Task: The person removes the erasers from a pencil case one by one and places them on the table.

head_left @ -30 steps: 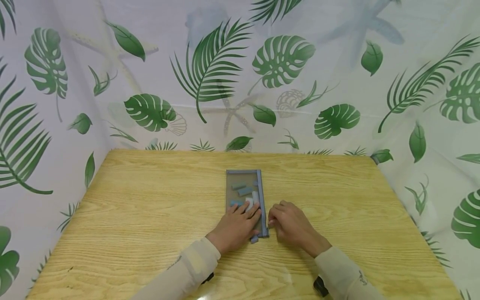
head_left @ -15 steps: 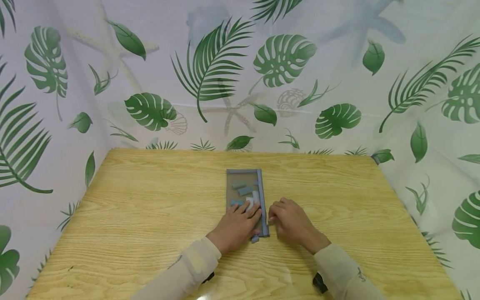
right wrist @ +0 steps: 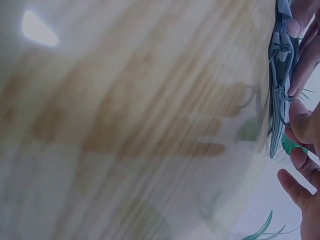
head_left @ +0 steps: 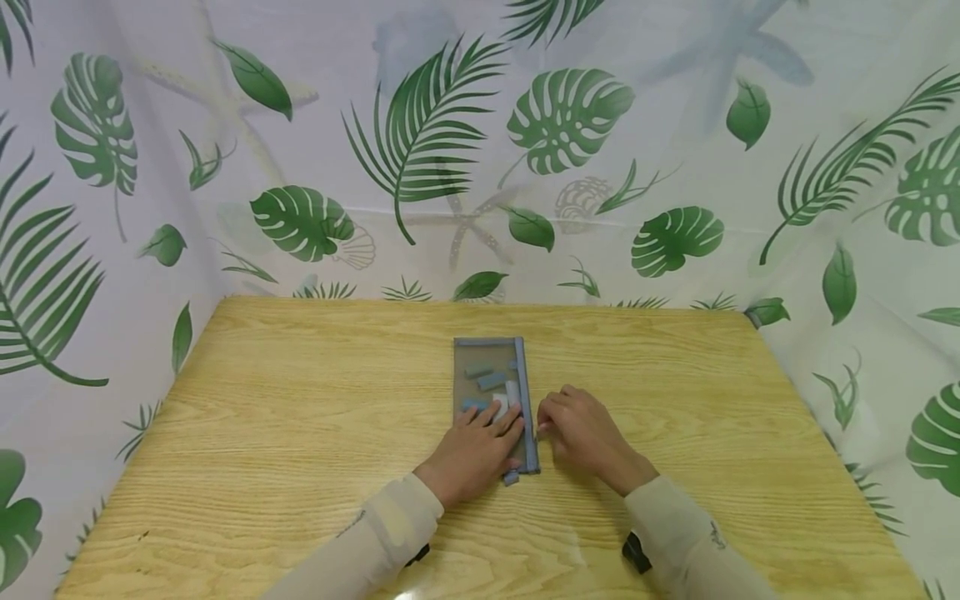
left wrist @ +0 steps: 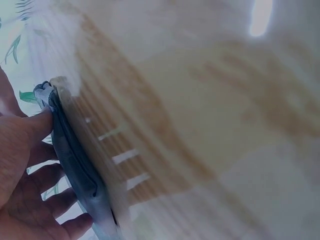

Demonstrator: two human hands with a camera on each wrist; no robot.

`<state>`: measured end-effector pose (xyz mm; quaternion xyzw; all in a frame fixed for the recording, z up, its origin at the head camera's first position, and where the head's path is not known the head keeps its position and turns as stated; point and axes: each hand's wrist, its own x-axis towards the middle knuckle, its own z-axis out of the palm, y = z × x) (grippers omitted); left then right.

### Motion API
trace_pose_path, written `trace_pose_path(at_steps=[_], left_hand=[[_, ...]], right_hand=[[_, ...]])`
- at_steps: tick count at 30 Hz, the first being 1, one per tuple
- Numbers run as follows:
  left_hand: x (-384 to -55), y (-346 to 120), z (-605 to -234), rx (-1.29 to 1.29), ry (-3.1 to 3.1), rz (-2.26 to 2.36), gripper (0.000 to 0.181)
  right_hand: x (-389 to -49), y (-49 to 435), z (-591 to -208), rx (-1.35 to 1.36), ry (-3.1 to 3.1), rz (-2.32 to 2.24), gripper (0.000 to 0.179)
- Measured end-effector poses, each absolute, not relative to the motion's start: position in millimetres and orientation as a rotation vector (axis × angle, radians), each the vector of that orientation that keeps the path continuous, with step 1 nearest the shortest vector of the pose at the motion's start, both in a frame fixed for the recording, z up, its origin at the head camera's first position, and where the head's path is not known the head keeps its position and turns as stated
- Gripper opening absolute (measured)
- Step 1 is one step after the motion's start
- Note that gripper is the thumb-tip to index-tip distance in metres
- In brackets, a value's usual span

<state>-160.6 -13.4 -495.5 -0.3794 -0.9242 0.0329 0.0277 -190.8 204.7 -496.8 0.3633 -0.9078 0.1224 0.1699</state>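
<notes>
Mesh pouch (head_left: 468, 390) lay flat mid wooden table (head_left: 315, 417), long side running front to back, blue strip (head_left: 527, 408) on R edge, prob. zip side, facing R hand for easy reach. Blue/white pieces (head_left: 492, 381) showed thru mesh, prob. inside. L hand (head_left: 472, 454) rested on near half, fingers extended, not gripping, prob. steadying pouch vs. sliding. R hand (head_left: 581, 429) sat just beside strip, fingers curled; per R wrist view it pinched thin loop (right wrist: 281, 116) at pouch edge, narrow grip, prob. b/c loop's too fine for full grasp. Couldn't tell if loop = zip pull.
</notes>
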Motion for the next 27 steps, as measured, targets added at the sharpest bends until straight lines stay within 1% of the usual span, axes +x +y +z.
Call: trace_pose_path(at_steps=[14,27], left_hand=[[-160,-14,-492,-1.174,-2.832,0.109,0.059],[-161,-13,-494,-1.167,-2.883,0.112,0.059]], right_hand=[[-200,202,-491,1.007,-2.615,0.322,0.019],[-210,202,-491,0.977,-2.622,0.289,0.018]])
